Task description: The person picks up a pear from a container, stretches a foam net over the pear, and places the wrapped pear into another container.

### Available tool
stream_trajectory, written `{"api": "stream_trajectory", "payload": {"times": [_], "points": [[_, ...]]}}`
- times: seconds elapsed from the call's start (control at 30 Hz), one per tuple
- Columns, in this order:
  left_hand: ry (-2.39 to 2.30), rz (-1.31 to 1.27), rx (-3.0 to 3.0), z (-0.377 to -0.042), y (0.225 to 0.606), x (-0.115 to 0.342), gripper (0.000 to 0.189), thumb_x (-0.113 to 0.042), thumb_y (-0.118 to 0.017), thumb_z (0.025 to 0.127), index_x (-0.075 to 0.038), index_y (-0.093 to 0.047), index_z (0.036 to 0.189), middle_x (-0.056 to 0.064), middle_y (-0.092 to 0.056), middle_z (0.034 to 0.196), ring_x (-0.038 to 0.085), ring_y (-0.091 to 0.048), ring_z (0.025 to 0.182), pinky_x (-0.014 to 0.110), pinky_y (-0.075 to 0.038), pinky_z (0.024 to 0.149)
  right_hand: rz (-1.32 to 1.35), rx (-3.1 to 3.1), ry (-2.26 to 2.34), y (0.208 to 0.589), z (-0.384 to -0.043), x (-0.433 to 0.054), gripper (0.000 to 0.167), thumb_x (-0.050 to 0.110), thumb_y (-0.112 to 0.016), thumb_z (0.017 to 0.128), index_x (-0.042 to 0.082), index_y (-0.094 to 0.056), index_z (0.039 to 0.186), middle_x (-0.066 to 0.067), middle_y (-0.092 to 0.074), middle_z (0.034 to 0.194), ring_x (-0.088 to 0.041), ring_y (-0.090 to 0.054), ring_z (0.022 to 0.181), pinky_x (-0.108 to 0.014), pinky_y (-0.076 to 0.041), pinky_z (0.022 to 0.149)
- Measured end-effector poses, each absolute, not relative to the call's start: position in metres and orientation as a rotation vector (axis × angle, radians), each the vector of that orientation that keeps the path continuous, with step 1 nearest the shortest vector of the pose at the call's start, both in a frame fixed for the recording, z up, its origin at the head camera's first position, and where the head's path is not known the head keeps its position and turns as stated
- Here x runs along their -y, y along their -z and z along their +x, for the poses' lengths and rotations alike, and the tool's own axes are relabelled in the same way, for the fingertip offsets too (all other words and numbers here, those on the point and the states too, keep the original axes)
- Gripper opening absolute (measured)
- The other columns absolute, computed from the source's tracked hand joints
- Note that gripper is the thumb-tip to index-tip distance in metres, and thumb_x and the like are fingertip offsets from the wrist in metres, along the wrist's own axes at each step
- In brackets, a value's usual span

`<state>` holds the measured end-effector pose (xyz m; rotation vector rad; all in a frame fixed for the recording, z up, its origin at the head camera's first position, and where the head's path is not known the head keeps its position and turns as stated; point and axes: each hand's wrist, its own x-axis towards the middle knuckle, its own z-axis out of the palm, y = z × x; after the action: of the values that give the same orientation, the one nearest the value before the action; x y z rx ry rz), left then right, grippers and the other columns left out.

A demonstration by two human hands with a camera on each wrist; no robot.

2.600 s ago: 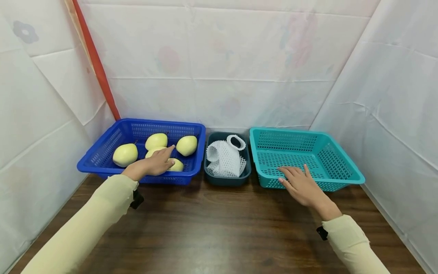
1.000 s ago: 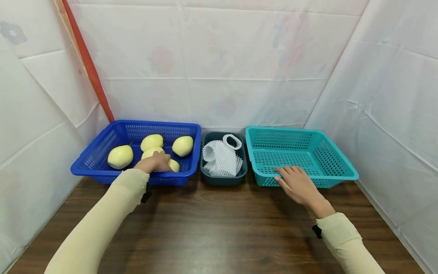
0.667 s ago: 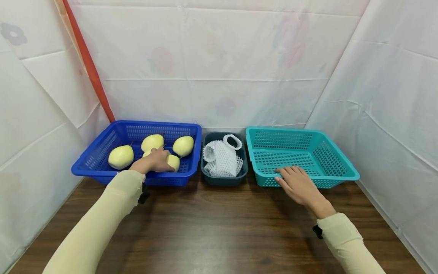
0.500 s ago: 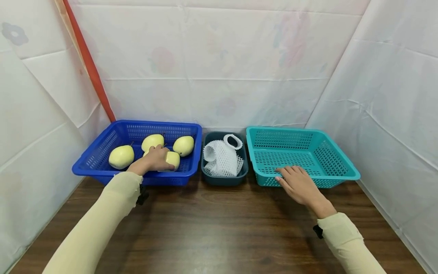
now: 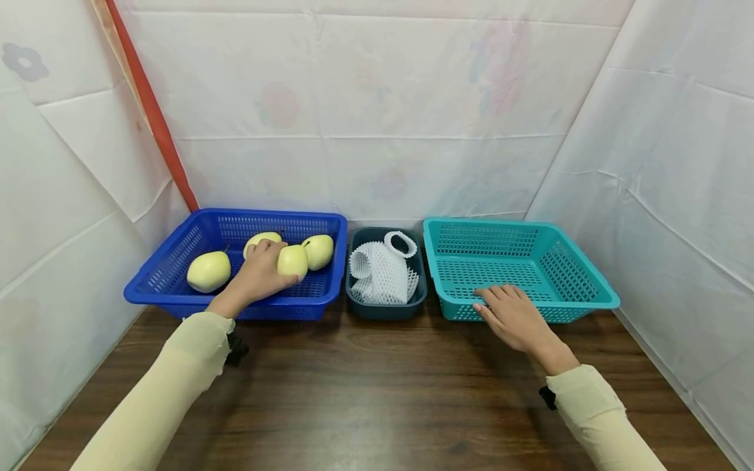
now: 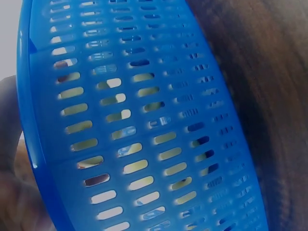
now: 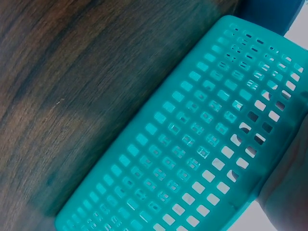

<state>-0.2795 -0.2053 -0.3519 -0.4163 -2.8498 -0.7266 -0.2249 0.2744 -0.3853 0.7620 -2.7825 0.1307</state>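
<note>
The pear in hand (image 5: 292, 261) was pale yellow-green, plump and rounded, its skin smooth with a soft sheen. Its side toward three o'clock was bare to view, while the left hand (image 5: 259, 271) covered the side toward nine. A short dark stem showed where its outline met that of the next pear; whose stem it was could not be told. The left fingers were grasping the fruit, thumb on the near side and fingers over the far side. It sat within the outline of the blue basket (image 5: 309, 309), toward three o'clock from the basket's middle.

Around it lay three more pears of like colour: one at nine o'clock (image 5: 209, 271), one at one o'clock (image 5: 261, 238), partly behind the hand, and one just beside the held fruit at three o'clock (image 5: 319, 252).

At three o'clock from the blue basket stood a small dark container (image 5: 385, 313) with white foam netting (image 5: 385, 271), a foam ring (image 5: 403, 244) at one o'clock within it. Farther that way was a teal basket (image 5: 554, 305). The right hand (image 5: 518, 320) lay at its six o'clock edge, fingers released and loosely extended toward ten; whether they touched the rim could not be told.
</note>
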Motion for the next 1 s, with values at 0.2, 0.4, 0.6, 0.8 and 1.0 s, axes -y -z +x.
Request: {"api": "stream_trajectory", "payload": {"times": [0.2,0.4,0.6,0.8,1.0], "points": [[0.802,-0.427,2.676,-0.274,0.356,0.203,0.069,-0.024,-0.079,0.072,0.006,-0.05,0.127,0.028,-0.043,0.123,0.046,-0.033,0.112,0.06,-0.038,0.081,0.758,2.783,-0.132,0.384,-0.224,-0.274,0.037,0.031,-0.043,0.103,0.006,-0.057,0.125,-0.013,-0.058,0.119,-0.034,-0.05,0.109,-0.052,-0.033,0.097],[0.883,-0.449,2.538,-0.269,0.357,0.197,0.066,-0.02,-0.082,0.067,0.003,-0.054,0.123,0.026,-0.046,0.121,0.045,-0.036,0.11,0.06,-0.038,0.079,0.756,2.787,-0.127,0.384,-0.224,-0.274,0.037,0.031,-0.042,0.103,0.006,-0.056,0.126,-0.013,-0.058,0.119,-0.034,-0.05,0.109,-0.053,-0.033,0.098],[0.951,-0.466,2.486,-0.262,0.357,0.19,0.066,-0.018,-0.082,0.068,0.003,-0.053,0.123,0.025,-0.046,0.12,0.042,-0.04,0.107,0.058,-0.042,0.074,0.759,2.791,-0.124,0.385,-0.225,-0.274,0.037,0.032,-0.042,0.103,0.006,-0.056,0.126,-0.013,-0.058,0.12,-0.034,-0.049,0.11,-0.053,-0.032,0.099],[1.003,-0.54,2.401,-0.255,0.355,0.178,0.067,-0.015,-0.084,0.065,0.002,-0.054,0.122,0.023,-0.048,0.118,0.038,-0.041,0.108,0.056,-0.043,0.075,0.751,2.811,-0.155,0.382,-0.225,-0.273,0.04,0.033,-0.039,0.103,0.006,-0.055,0.128,-0.014,-0.058,0.121,-0.035,-0.049,0.112,-0.054,-0.031,0.099],[1.073,-0.607,2.334,-0.247,0.353,0.164,0.068,-0.014,-0.085,0.063,0.002,-0.055,0.122,0.021,-0.049,0.117,0.036,-0.042,0.107,0.055,-0.043,0.076,0.751,2.791,-0.28,0.374,-0.224,-0.263,0.043,0.033,-0.038,0.104,0.004,-0.051,0.133,-0.015,-0.055,0.126,-0.035,-0.046,0.119,-0.052,-0.03,0.101]]}}
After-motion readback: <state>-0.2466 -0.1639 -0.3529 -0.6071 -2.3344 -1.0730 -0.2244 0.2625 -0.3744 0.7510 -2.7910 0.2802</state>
